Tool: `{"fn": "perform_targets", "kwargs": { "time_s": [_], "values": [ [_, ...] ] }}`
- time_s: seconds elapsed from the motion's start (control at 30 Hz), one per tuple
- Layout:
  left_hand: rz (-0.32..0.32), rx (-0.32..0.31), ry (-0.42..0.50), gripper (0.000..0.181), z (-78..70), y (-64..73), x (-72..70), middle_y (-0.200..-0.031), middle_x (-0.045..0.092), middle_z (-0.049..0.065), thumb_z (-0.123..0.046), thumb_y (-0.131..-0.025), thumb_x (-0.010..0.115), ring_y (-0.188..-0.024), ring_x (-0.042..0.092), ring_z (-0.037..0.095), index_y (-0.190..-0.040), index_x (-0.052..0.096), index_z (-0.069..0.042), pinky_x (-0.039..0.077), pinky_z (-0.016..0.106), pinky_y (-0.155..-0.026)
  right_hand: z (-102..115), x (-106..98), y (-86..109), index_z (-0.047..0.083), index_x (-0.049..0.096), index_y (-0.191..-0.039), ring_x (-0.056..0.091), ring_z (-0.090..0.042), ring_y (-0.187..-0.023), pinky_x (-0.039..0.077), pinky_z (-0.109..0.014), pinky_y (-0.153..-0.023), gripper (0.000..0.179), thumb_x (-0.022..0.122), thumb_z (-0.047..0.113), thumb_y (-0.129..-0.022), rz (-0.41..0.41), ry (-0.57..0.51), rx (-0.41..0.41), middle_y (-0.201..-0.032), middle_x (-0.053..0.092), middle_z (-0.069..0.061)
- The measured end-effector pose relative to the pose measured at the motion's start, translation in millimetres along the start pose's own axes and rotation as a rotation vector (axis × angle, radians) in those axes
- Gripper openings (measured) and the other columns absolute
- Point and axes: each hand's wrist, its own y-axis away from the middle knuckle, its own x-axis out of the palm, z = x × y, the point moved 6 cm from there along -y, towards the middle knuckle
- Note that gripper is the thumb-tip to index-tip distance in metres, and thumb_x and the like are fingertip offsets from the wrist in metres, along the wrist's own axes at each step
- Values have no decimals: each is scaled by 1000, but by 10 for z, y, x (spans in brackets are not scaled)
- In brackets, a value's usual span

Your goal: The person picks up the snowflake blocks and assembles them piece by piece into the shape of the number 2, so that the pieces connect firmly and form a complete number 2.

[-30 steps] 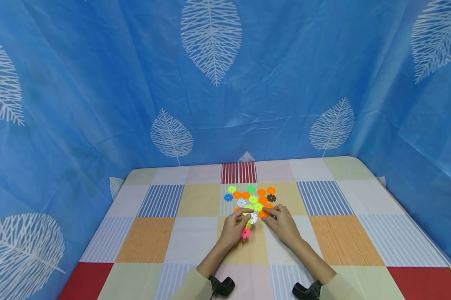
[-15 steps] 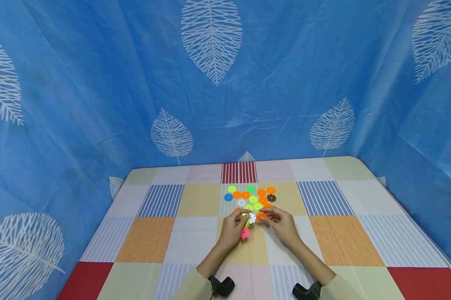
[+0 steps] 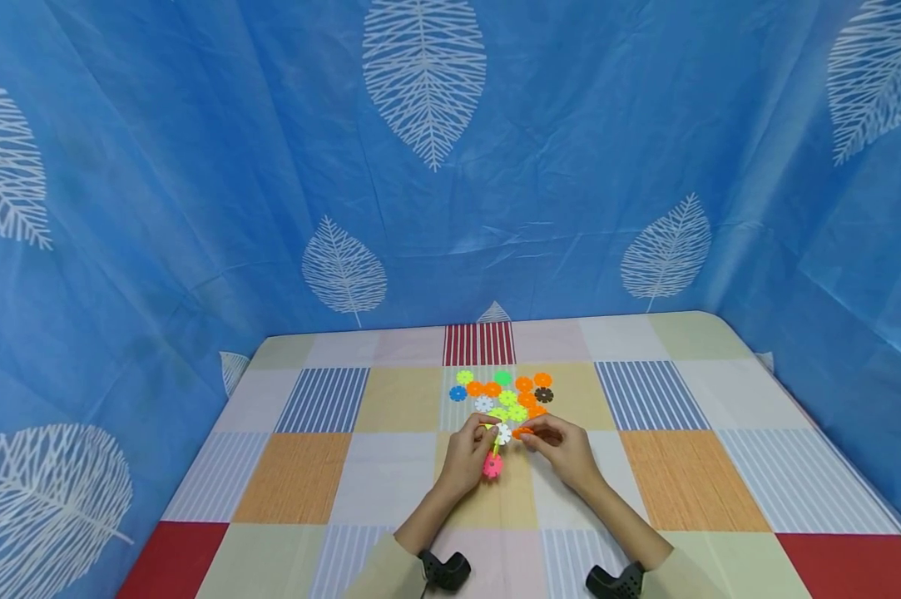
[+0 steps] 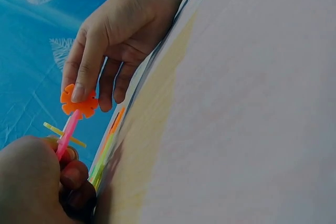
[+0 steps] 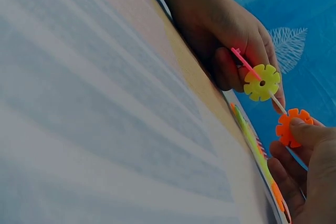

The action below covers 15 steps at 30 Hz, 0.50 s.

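My left hand (image 3: 465, 453) pinches a small joined chain of notched plastic interlocking discs. In it are a pink disc (image 3: 492, 466), a yellow disc (image 5: 255, 88) and a white disc (image 3: 503, 433), set crosswise to one another. Between thumb and fingers, my right hand (image 3: 567, 449) holds an orange disc (image 5: 287, 135). Its edge is right at the white disc's edge in the right wrist view. Both hands are held close together above the near side of the loose discs. Left fingertips partly hide the chain.
Several loose discs lie just beyond the hands: a blue disc (image 3: 457, 393), a green disc (image 3: 502, 378), a dark brown disc (image 3: 543, 395), an orange disc (image 3: 543, 379) and a yellow-green disc (image 3: 507, 398). They rest on a patchwork tablecloth (image 3: 390, 474), with a blue leaf-print curtain (image 3: 532, 166) behind.
My right hand has drawn the orange disc toward the left hand and turned it nearly edge-on to the head view, beside the white disc. The left hand stays nearly in place.
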Motion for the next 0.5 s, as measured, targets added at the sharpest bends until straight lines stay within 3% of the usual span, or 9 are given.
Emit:
{"fn": "perform_targets", "kwargs": {
  "time_s": [0.3, 0.5],
  "values": [
    [30, -49, 30, 16, 10, 0, 37, -55, 43, 0, -12, -95, 51, -42, 25, -4, -106, 58, -3, 27, 15, -46, -13, -12, -10, 8, 68, -88, 65, -13, -74, 53, -23, -66, 10, 70, 3, -79, -11, 26, -15, -84, 69, -5],
    [72, -51, 63, 16, -268, 24, -30, -55, 44, 10, -5, -94, 50, -42, 26, 0, -104, 58, 5, 27, 15, -46, 135, 2, -2, 2, 69, -88, 63, -17, -68, 51, -21, -61, 12, 67, -5, -79, 22, 52, -77, -83, 68, -10]
  ]
}}
